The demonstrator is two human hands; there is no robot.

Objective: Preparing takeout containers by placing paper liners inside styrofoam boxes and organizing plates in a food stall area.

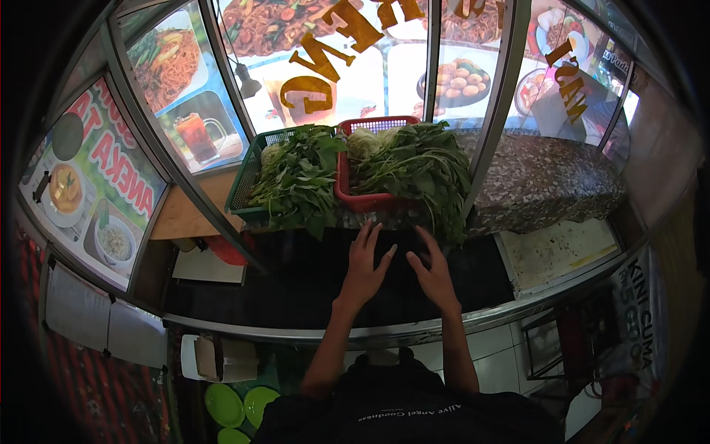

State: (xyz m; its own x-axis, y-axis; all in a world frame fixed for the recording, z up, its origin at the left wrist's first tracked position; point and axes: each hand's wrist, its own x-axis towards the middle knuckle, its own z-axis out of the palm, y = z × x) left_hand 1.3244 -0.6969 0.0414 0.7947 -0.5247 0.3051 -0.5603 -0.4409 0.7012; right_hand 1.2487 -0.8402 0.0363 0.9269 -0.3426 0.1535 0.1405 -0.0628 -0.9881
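Note:
Both my hands reach forward over the dark counter top (310,288), fingers spread and nothing held. My left hand (366,263) is just in front of a red plastic basket (383,204). My right hand (430,263) is beside it, below the basket's right part; I cannot tell if its fingertips touch anything. Leafy greens (427,161) fill the red basket and hang over its right front edge, with a pale cabbage-like head (366,143) at the back left. To the left, a green plastic basket (238,204) holds more leafy greens (305,172) that droop over its front.
Metal posts (491,105) and glass panes with food pictures enclose the far side. A pebble-patterned ledge (543,177) runs right, above a stained pale board (554,255). A red item (224,250) lies left. Green plates (224,405) and an open carton (238,361) are below left.

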